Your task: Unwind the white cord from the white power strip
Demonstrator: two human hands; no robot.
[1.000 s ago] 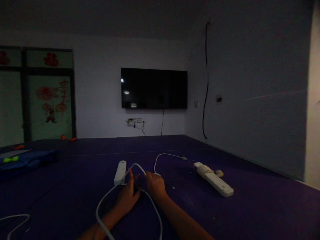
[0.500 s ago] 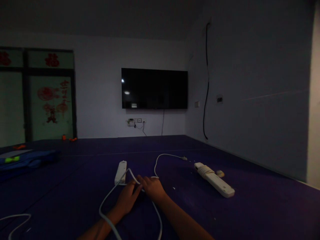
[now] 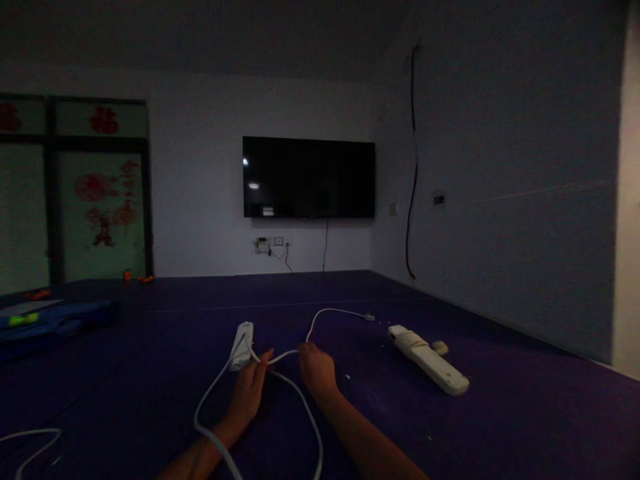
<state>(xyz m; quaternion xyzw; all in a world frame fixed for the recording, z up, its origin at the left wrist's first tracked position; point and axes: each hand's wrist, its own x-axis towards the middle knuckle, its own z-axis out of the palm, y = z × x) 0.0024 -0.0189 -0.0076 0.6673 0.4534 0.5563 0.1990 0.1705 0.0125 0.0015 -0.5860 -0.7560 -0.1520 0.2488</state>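
Note:
A white power cord (image 3: 284, 355) runs between my hands, with more of it looping toward me on both sides. My left hand (image 3: 250, 385) is closed on the cord, just right of a white power strip (image 3: 241, 347). My right hand (image 3: 317, 369) has its fingers closed round the cord a short way to the right. Beyond the right hand the cord curves away to a plug (image 3: 369, 317) lying on the purple surface (image 3: 170, 387). Some of the strip's face is covered by cord.
A second power strip (image 3: 430, 360), its cord wound round one end, lies at the right. Blue cloth (image 3: 65, 320) lies far left, orange objects (image 3: 145, 279) farther back. Another white cord (image 3: 37, 433) is at near left. A wall (image 3: 525, 267) borders the right side.
My hands were together on the cord and are now apart. The right hand has shifted a little right, the left slightly left, and a length of cord is stretched between them.

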